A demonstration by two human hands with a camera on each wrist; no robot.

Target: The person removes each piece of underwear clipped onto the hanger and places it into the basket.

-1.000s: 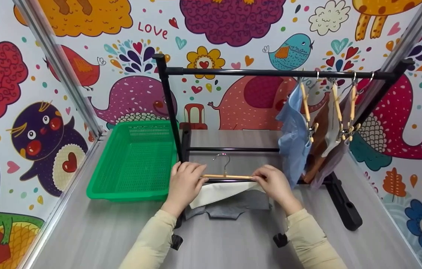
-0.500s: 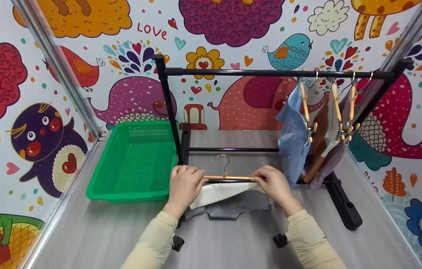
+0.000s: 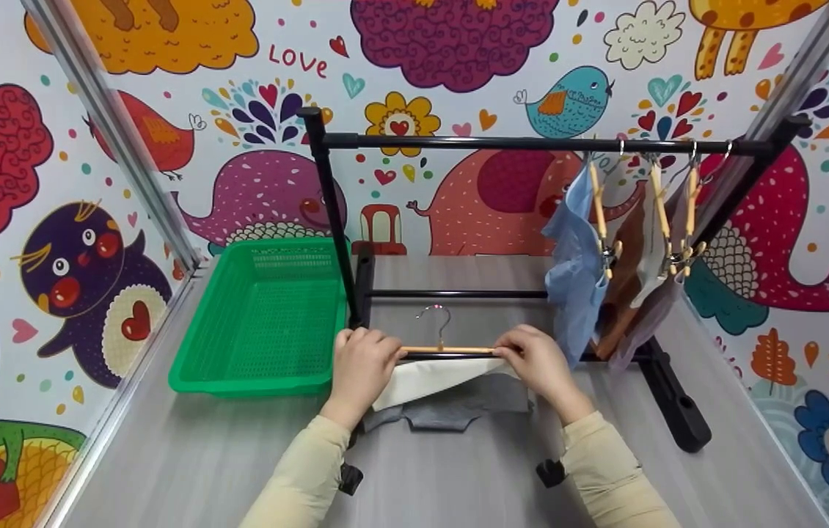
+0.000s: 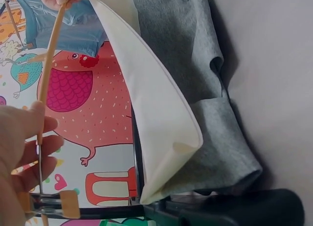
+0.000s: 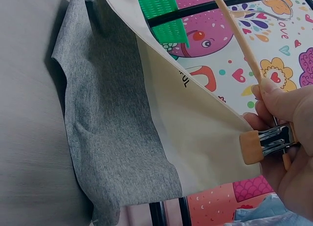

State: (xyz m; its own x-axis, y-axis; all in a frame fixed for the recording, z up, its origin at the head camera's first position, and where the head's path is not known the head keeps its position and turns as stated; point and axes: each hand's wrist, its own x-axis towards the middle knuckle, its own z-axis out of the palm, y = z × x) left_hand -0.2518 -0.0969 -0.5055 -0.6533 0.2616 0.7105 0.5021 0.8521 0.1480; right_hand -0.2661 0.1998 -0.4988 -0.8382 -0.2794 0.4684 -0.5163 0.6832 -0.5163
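White wall printed with cartoon animals behind everything. Grey wood-grain tabletop below it, metal-trimmed along its left edge, with room to move at the front between my arms. Black metal clothes rack stands on it; a long open stretch of top rail runs from the left upright to the hung clothes. Green perforated plastic basket to the left, its right rim close by the rack's left upright and my left hand. My pale beige sleeves reach in from the front, a black rack end piece just beside each.

Bunched at the right of the rail on wooden hangers: light-blue cloth garment, brown cloth garment, mauve cloth garment. The blue one hangs just past my right hand.

Flat grey-and-cream cloth garment is low in front of the rack, between my hands; grey edge toward me, cream edge slanting up to the right.

Slim pale-wood hanger with a metal hook lies level above it, hook up. My left hand grips its left end, fingers curled round; my right hand pinches its right end, thumb against the bar.

Right wood-and-metal clip bites the cream edge. Left wood-and-metal clip sits apart from the cloth, whose cream corner droops near the rack's black frame.
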